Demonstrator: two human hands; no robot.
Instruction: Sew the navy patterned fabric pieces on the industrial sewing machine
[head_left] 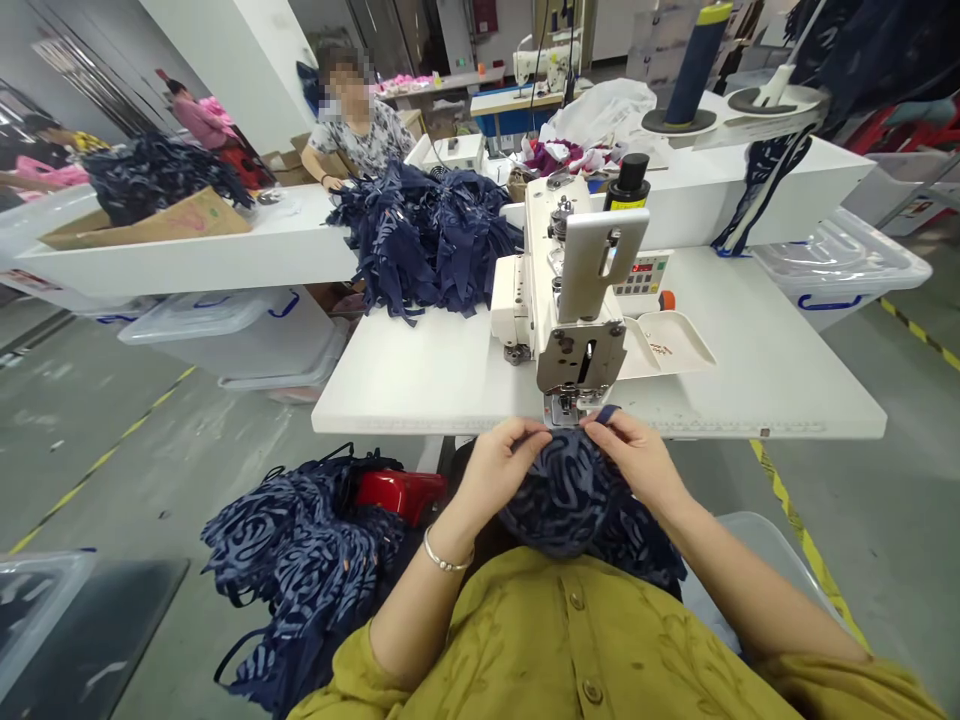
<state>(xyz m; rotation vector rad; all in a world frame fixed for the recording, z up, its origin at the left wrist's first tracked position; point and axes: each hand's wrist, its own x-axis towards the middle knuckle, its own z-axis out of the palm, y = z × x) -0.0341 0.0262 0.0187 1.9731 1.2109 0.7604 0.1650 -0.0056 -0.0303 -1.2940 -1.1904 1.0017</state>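
Note:
A dark blue patterned garment (566, 495) hangs from the table's front edge down toward my lap, its upper edge at the foot of a white sewing machine (581, 300). My left hand (510, 455) pinches that upper edge just left of the presser foot (564, 408). On the other side, my right hand (630, 445) is closed on the same garment, with a dark blue strap end (606, 413) showing above its fingers. Both hands are close to the needle area. The fingertips partly hide the cloth edge.
Navy cloth pieces (435, 235) are heaped left of the machine. A shallow tray (675, 345) with small brownish bits sits at its right. More patterned garments (307, 560) hang by a red object (401, 493) at lower left. A co-worker (360, 130) sits across the table.

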